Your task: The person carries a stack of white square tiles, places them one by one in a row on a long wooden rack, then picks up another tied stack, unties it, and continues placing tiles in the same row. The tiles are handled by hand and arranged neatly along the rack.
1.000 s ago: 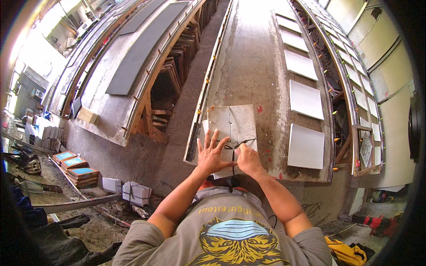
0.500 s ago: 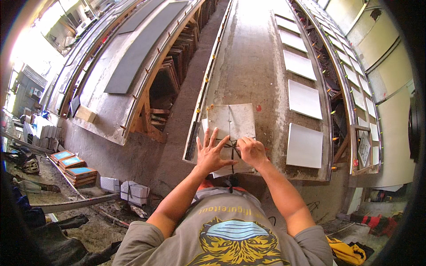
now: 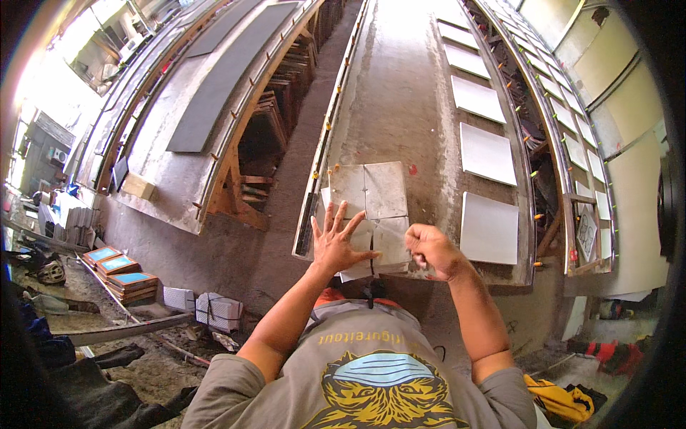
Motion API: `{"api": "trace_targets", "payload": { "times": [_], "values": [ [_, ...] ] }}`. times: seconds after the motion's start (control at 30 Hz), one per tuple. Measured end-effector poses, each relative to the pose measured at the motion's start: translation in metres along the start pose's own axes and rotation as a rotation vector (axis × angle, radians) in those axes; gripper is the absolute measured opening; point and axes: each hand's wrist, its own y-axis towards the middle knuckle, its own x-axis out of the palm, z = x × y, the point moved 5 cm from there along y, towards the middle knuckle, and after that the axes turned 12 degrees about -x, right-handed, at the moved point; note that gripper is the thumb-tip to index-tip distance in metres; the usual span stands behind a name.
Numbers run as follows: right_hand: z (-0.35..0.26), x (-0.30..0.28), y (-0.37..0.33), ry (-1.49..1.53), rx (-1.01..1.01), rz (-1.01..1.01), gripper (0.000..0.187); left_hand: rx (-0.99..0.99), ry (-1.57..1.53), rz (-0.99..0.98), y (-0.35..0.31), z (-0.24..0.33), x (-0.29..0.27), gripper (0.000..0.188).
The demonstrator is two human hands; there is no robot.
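A flat, pale, rectangular package [image 3: 386,191], bound by a thin black cord running along and across it, lies at the near end of the middle long table. My left hand [image 3: 336,242] is open, its fingers spread over the package's left part and the thumb stretched toward the cord [image 3: 372,247]. Just right of the package, my right hand [image 3: 434,252] is closed with curled fingers, smeared a little by motion. Whatever it grips, if anything, cannot be made out. Part of the package's near left corner is hidden under my left hand.
White rectangular panels [image 3: 489,227] lie in a row along the right side of the middle table [image 3: 400,100]. A second table on the left carries long dark sheets [image 3: 214,93] and a wooden block [image 3: 138,186]. Framed screens [image 3: 128,280] are stacked on the floor at left.
My right hand has moved right, away from the cord's crossing, and the dark cord loops between my hands no longer show. My left hand stays spread on the package.
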Motion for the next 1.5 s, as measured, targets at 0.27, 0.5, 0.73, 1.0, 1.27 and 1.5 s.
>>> {"api": "trace_targets", "payload": {
  "times": [0.27, 0.5, 0.73, 1.0, 1.27, 1.5],
  "values": [
    [-0.019, 0.012, 0.038, 0.120, -0.226, 0.067, 0.017, 0.035, -0.112, 0.237, -0.004, 0.004, 0.003, 0.095],
    [0.021, 0.007, 0.068, -0.525, -0.397, 0.286, 0.029, 0.056, -0.141, 0.170, 0.014, 0.004, -0.007, 0.062],
    [0.075, 0.073, 0.025, -1.442, -0.727, 0.350, 0.019, 0.199, -0.105, 0.080, 0.024, -0.004, -0.020, 0.052],
    [0.100, 0.048, -0.001, -1.059, -0.664, 0.312, 0.022, 0.015, -0.069, -0.013, 0.056, 0.024, -0.005, 0.052],
    [0.098, 0.077, -0.008, -1.399, -0.862, 0.179, 0.028, -0.235, -0.634, -0.240, 0.068, 0.021, 0.004, 0.043],
    [0.162, 0.030, -0.031, -1.374, -0.568, -0.369, 0.024, -0.202, -0.764, -0.004, 0.072, 0.021, -0.009, 0.039]
  ]
}}
